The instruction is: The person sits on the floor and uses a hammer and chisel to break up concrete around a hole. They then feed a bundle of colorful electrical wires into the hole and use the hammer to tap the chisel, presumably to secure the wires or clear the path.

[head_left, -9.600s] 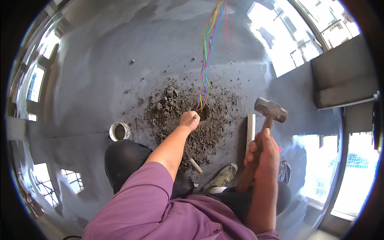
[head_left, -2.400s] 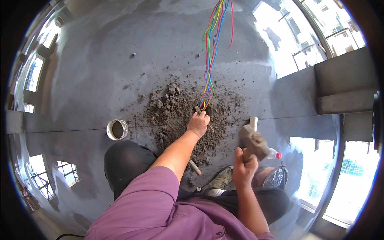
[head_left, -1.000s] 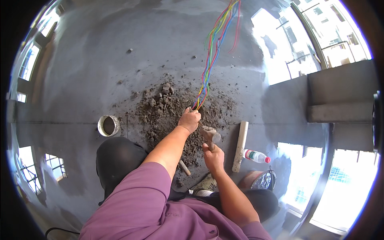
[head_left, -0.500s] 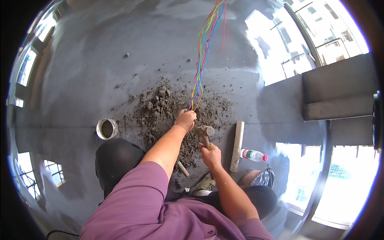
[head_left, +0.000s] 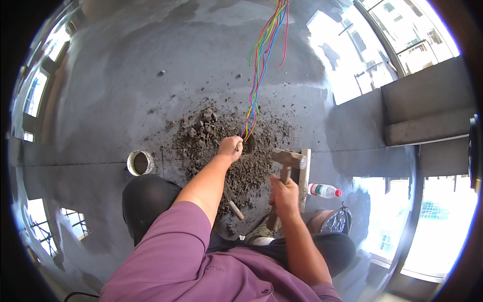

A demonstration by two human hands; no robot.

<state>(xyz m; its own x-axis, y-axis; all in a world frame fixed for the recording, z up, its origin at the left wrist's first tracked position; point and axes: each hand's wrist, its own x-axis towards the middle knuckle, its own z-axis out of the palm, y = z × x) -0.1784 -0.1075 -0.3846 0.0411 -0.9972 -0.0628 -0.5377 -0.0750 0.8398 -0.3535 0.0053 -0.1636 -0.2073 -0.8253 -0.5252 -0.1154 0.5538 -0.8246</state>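
While the right hand (head_left: 285, 197) curls tightly round a hammer (head_left: 289, 158), the left hand (head_left: 229, 148) clenches a rod (head_left: 238, 146) near the wires (head_left: 256, 95).

wooden-handled hammer (head_left: 288, 158), head forward, in right hand (head_left: 285, 196); rod-like tool (head_left: 238, 146), mostly hidden, in left hand (head_left: 229, 147).

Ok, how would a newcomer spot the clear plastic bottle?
Find the brown rubble pile on the grey floor, then the long off-white bar to its right. Just past that lies the clear plastic bottle, alone in having a red cap.
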